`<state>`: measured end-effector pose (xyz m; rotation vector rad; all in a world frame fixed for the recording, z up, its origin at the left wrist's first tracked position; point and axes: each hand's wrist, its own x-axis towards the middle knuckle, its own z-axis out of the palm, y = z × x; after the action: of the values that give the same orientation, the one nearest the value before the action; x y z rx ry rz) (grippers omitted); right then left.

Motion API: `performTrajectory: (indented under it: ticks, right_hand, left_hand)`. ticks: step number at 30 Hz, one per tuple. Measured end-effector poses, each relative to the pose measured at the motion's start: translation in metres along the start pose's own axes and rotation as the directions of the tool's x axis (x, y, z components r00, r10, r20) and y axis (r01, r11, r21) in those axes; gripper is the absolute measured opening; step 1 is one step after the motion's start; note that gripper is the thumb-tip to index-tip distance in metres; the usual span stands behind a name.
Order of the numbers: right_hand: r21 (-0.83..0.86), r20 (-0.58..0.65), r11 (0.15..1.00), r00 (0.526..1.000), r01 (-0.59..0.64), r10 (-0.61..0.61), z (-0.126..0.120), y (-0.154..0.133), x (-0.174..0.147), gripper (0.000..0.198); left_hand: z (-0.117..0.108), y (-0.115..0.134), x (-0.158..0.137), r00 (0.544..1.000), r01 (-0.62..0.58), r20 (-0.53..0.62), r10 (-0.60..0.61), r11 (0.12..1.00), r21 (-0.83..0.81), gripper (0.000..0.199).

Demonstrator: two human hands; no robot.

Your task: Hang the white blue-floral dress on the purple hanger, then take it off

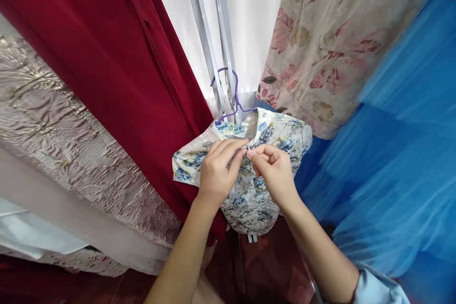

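A short-sleeved floral blouse (pixel 249 199) in white, blue and yellow hangs on a purple hanger (pixel 236 92). My left hand (pixel 219 168) and my right hand (pixel 274 168) meet at the front of its neckline. The left thumb and fingers are pinched together on the neckline edge. Close beside it, the right thumb and index finger also pinch the edge, the other fingers curled in. Something small and light shows between the fingertips, too small to make out. The hands cover part of the upper front of the blouse.
Grey metal rails (pixel 204 23) stand behind the hanger before a white curtain (pixel 256 9). A dark red cloth (pixel 107 57) and a textured pinkish fabric (pixel 71 123) hang at left. At right are a floral beige cloth (pixel 313 47) and blue tulle (pixel 388 166). Below is a dark red floor (pixel 256 270).
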<state>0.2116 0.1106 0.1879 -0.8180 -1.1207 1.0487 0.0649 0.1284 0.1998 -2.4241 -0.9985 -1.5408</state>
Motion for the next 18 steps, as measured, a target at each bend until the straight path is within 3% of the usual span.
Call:
performTrajectory:
  ticks: [3, 8, 11, 14, 18]
  right_hand:
    - [-0.003, -0.01, 1.0, 1.0, -0.002, 0.002, 0.002, 0.004, 0.008, 0.025]
    - [-0.058, -0.031, 0.997, 0.998, -0.056, 0.054, 0.004, 0.038, 0.02, 0.026]
    - [-0.156, -0.043, 0.98, 0.992, -0.125, 0.12, -0.005, 0.064, 0.007, 0.025]
    - [-0.196, -0.049, 0.967, 0.987, -0.161, 0.154, -0.022, 0.082, -0.02, 0.026]
    - [-0.225, -0.051, 0.947, 0.973, -0.23, 0.225, -0.045, 0.098, -0.057, 0.027]
  left_hand:
    - [0.002, -0.001, 0.017, 0.996, -0.087, 0.036, 0.086, 0.995, 0.048, 0.013]
    - [-0.01, 0.006, 0.032, 0.983, -0.139, -0.094, 0.155, 0.978, 0.158, 0.01]
    - [-0.038, -0.008, 0.049, 0.959, 0.002, -0.276, 0.058, 0.977, 0.212, 0.011]
    - [-0.068, -0.047, 0.053, 0.912, 0.227, -0.385, -0.142, 0.957, 0.183, 0.014]
    - [-0.087, -0.106, 0.014, 0.819, 0.478, -0.411, -0.401, 0.872, 0.102, 0.017]
